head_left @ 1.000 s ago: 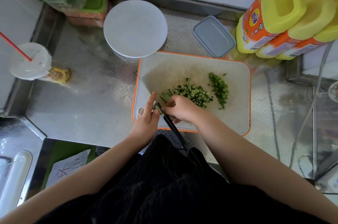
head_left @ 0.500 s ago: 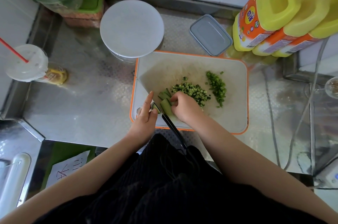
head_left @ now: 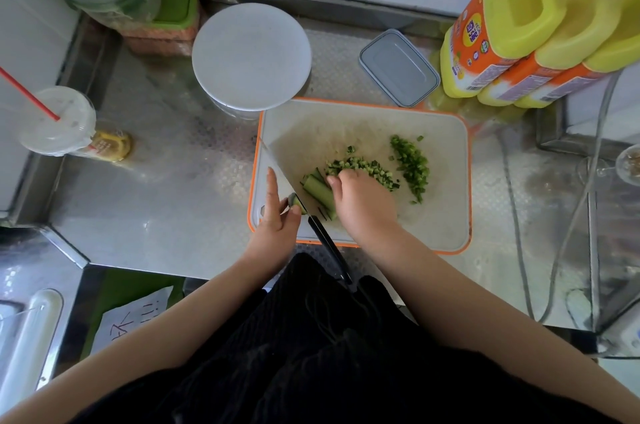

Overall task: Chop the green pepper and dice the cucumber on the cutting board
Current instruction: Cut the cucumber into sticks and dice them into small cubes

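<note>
On the orange-rimmed white cutting board point(head_left: 446, 216), long cucumber strips point(head_left: 317, 191) lie side by side. My right hand point(head_left: 362, 207) grips them from the right, fingers curled over their ends. Diced cucumber point(head_left: 363, 168) is piled just beyond that hand, and chopped green pepper point(head_left: 412, 165) forms a row further right. A knife point(head_left: 327, 243) lies with its blade along the board's left side, its black handle pointing at me and held by neither hand. My left hand point(head_left: 277, 216) is left of the blade, index finger straight, thumb pinching a small cucumber end piece point(head_left: 294, 201).
Behind the board stand a round white lid point(head_left: 251, 56) on a glass container and a grey lidded box point(head_left: 398, 67). Yellow bottles point(head_left: 519, 32) stand at the back right. A lidded cup with a red straw point(head_left: 57, 120) is at the left. Cables point(head_left: 554, 223) trail on the right.
My right hand slid the cucumber strips away from the board's front edge toward the diced pile. My left hand and the knife have barely moved.
</note>
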The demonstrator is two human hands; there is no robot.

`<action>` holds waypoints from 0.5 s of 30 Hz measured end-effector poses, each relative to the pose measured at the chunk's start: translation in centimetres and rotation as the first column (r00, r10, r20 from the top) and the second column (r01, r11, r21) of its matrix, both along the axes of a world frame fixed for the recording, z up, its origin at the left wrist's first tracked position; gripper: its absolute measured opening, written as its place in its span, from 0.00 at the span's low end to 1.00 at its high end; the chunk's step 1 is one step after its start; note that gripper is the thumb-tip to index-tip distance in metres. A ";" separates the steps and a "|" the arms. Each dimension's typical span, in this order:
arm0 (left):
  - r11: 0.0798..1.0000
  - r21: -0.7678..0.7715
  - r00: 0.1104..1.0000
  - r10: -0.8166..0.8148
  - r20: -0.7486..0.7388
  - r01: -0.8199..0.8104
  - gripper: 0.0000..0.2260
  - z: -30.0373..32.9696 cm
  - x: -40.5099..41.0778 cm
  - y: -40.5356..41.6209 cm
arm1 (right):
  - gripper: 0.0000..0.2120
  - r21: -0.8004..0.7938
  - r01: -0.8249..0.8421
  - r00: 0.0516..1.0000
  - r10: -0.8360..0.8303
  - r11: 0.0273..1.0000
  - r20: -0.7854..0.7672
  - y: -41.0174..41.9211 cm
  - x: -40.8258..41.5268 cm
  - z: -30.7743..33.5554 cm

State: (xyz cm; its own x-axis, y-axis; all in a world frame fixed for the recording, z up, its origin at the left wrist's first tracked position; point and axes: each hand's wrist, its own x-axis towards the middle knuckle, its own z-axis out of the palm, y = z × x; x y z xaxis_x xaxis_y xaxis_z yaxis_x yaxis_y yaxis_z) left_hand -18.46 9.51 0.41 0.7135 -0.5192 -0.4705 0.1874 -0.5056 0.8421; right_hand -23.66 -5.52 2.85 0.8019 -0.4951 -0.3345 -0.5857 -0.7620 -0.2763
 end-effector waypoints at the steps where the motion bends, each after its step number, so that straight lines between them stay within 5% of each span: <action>1: 1.000 0.018 1.000 0.015 -0.027 -0.014 0.33 0.4 0.0 -0.2 | 0.22 0.105 -0.006 0.997 0.014 0.994 -0.070 0.2 -0.5 0.6; 3: 0.997 0.083 0.994 0.006 -0.110 0.003 0.31 0.8 0.1 -0.4 | 0.29 0.345 0.005 0.969 0.080 0.939 -0.232 0.9 -1.6 1.0; 5: 0.989 0.145 0.992 -0.003 -0.127 0.022 0.24 0.4 0.3 -0.1 | 0.33 0.424 -0.041 0.952 0.164 0.905 -0.258 1.7 -2.3 0.2; 12: 0.990 0.138 0.999 -0.028 -0.036 0.032 0.13 0.3 0.3 -0.2 | 0.07 0.400 0.057 0.968 0.047 0.915 -0.245 3.5 -0.9 -1.4; 15: 0.989 0.146 0.999 -0.009 -0.042 0.015 0.11 0.4 0.2 -0.4 | 0.12 0.293 0.033 0.974 0.035 0.956 -0.223 3.3 -0.2 -0.6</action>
State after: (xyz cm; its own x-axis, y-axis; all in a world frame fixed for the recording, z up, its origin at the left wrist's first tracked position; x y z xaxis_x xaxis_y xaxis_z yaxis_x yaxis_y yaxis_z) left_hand -18.29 9.10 0.78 0.6860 -0.4516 -0.5705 0.2131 -0.6250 0.7510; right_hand -23.87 -2.25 2.22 0.6904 -0.3471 -0.6347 -0.6572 -0.6677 -0.3497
